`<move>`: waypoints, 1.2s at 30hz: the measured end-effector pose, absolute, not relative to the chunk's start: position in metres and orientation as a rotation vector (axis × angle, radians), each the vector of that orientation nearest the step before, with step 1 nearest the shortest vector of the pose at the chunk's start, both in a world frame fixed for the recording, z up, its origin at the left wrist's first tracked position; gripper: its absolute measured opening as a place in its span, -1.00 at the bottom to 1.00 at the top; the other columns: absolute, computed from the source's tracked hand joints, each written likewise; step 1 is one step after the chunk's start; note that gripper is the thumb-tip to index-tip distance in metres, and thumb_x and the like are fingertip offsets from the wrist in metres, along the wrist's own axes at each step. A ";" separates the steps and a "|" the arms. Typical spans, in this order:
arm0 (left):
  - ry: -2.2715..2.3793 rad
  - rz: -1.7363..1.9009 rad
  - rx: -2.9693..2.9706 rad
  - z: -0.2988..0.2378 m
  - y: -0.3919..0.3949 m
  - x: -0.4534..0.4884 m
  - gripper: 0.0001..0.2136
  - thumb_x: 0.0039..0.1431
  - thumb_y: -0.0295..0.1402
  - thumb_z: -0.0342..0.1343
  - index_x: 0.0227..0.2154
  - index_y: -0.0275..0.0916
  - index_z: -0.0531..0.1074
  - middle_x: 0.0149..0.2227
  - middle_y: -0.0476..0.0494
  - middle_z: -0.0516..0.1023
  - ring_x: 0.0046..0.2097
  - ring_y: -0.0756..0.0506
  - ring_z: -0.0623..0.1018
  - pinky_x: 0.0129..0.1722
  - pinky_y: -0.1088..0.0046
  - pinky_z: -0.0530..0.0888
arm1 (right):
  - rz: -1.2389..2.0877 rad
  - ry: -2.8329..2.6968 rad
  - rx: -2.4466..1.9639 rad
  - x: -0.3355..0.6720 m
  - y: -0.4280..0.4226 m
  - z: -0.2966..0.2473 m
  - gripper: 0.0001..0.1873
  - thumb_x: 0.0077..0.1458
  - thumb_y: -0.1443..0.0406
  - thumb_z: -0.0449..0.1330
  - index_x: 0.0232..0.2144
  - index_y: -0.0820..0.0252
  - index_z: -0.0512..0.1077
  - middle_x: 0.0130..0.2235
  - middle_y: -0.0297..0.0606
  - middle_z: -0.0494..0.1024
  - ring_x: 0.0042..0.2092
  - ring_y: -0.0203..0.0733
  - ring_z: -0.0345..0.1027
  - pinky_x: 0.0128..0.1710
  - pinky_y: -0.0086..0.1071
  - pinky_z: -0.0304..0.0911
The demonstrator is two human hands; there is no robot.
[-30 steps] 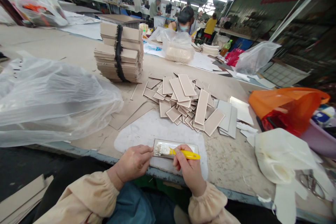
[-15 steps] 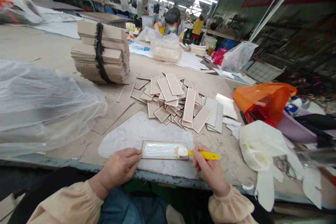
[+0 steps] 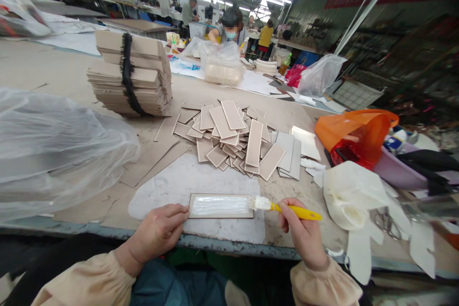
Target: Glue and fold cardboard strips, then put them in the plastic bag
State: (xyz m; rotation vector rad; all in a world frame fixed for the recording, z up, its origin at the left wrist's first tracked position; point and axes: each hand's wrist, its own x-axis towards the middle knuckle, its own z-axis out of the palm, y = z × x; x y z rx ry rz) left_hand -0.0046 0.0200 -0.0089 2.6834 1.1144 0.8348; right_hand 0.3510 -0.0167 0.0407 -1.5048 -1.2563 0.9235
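A rectangular beige board piece (image 3: 221,215) lies flat on a white sheet (image 3: 158,196) by the table's front edge, a wet-looking white coat across most of its top. At its left end, my left hand (image 3: 159,229) pinches the edge between thumb and fingers. My right hand (image 3: 301,232) is closed round the yellow handle of a paste brush (image 3: 309,213). The white-loaded bristles point left, at the board's right end; whether they still touch it I cannot tell. Just beyond lies a loose pile of similar beige pieces (image 3: 224,124).
A bundle of boards (image 3: 150,52) tied with a black band stands at the back left. Clear plastic (image 3: 64,148) covers the left side. To the right are an orange bag (image 3: 351,126), a white roll (image 3: 353,191) and scissors (image 3: 387,224). A co-worker (image 3: 231,26) sits opposite.
My right hand has drawn the brush rightward, from on top of the coated board to its right end. My left hand keeps its hold on the left edge. The view has shifted slightly.
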 end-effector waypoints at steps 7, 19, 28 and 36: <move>1.107 0.835 2.683 -0.010 0.021 -0.005 -0.75 0.16 -0.54 -0.05 -0.22 -0.22 0.50 -0.18 -0.15 0.59 -0.19 -0.06 0.59 -0.18 0.46 0.56 | 0.991 -1.253 -1.496 0.340 -0.010 0.034 -0.64 0.22 -0.02 0.14 -0.35 0.13 0.33 -0.60 -0.41 0.35 -0.58 -0.29 0.18 -0.58 -0.44 0.15; 1.131 0.727 2.616 -0.006 0.017 -0.002 -0.78 0.11 -0.55 -0.04 -0.31 -0.22 0.48 -0.23 -0.16 0.56 -0.21 -0.07 0.57 -0.21 0.42 0.55 | 1.053 -1.239 -1.375 0.307 -0.007 0.044 -0.67 0.24 0.01 0.13 -0.35 0.14 0.33 -0.58 -0.40 0.37 -0.57 -0.30 0.20 -0.58 -0.47 0.18; 1.138 0.692 2.597 -0.005 0.018 -0.001 -0.80 0.14 -0.53 -0.05 -0.31 -0.22 0.48 -0.27 -0.15 0.55 -0.23 -0.08 0.56 -0.21 0.42 0.54 | 1.279 -1.323 -1.235 0.230 0.011 0.031 -0.66 0.26 0.00 0.09 -0.31 0.14 0.33 -0.58 -0.42 0.39 -0.58 -0.33 0.20 -0.58 -0.50 0.17; 1.144 0.679 2.589 -0.004 0.018 -0.001 -0.79 0.13 -0.53 -0.04 -0.30 -0.22 0.48 -0.28 -0.15 0.54 -0.24 -0.09 0.55 -0.23 0.41 0.52 | 1.256 -1.442 -1.286 0.225 0.021 0.023 -0.66 0.27 0.01 0.07 -0.33 0.15 0.33 -0.60 -0.41 0.39 -0.59 -0.32 0.21 -0.58 -0.50 0.14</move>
